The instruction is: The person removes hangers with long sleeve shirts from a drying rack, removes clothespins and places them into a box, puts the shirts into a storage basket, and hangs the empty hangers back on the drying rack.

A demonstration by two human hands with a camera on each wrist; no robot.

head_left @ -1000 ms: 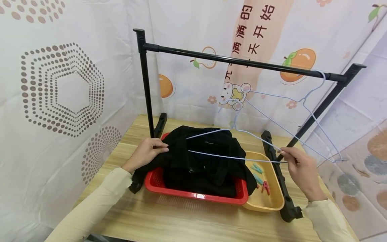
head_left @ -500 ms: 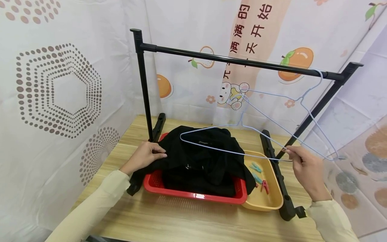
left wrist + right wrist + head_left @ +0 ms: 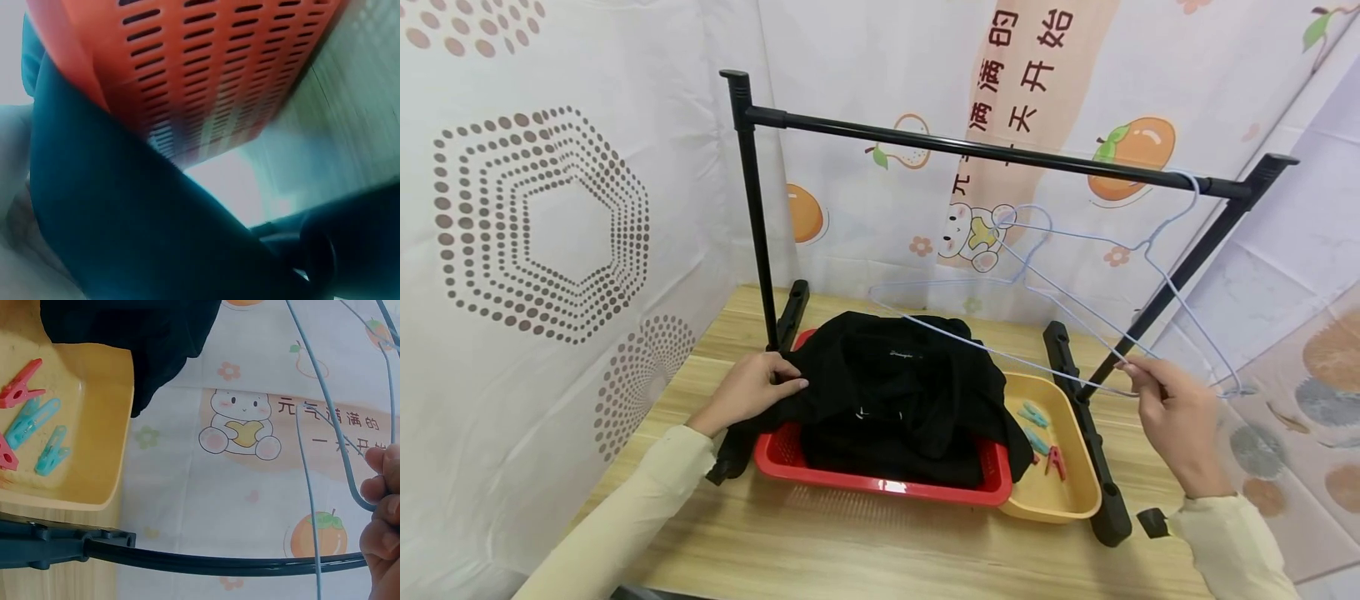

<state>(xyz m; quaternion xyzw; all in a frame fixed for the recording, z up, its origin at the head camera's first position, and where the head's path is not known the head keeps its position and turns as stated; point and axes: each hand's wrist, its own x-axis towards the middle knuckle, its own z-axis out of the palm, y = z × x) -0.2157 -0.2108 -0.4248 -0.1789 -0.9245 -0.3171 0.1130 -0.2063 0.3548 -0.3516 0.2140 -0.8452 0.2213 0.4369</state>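
A black garment (image 3: 925, 379) with a small collar label is heaped over a red basket (image 3: 887, 485), its neck opening facing up. My left hand (image 3: 745, 390) pinches the garment's left part beside the basket; in the left wrist view dark cloth (image 3: 137, 206) hangs along the slotted basket wall (image 3: 206, 62). My right hand (image 3: 1178, 421) grips a light blue wire hanger (image 3: 981, 346) at its right corner. The hanger is held above the garment, hook up, its left end in the air over the cloth. In the right wrist view my fingers (image 3: 387, 519) curl at its corner.
A black rack's rail (image 3: 985, 152) spans above the basket. A second blue hanger (image 3: 1197, 196) hangs at its right end, overlapping the held one in the head view. A yellow tray (image 3: 1060, 507) with several clothespins (image 3: 1055, 462) stands right of the basket, close to the rack's foot (image 3: 1108, 517).
The held hanger has come out of the garment's neck opening and moved up and right with my right hand. My left hand stays on the cloth.
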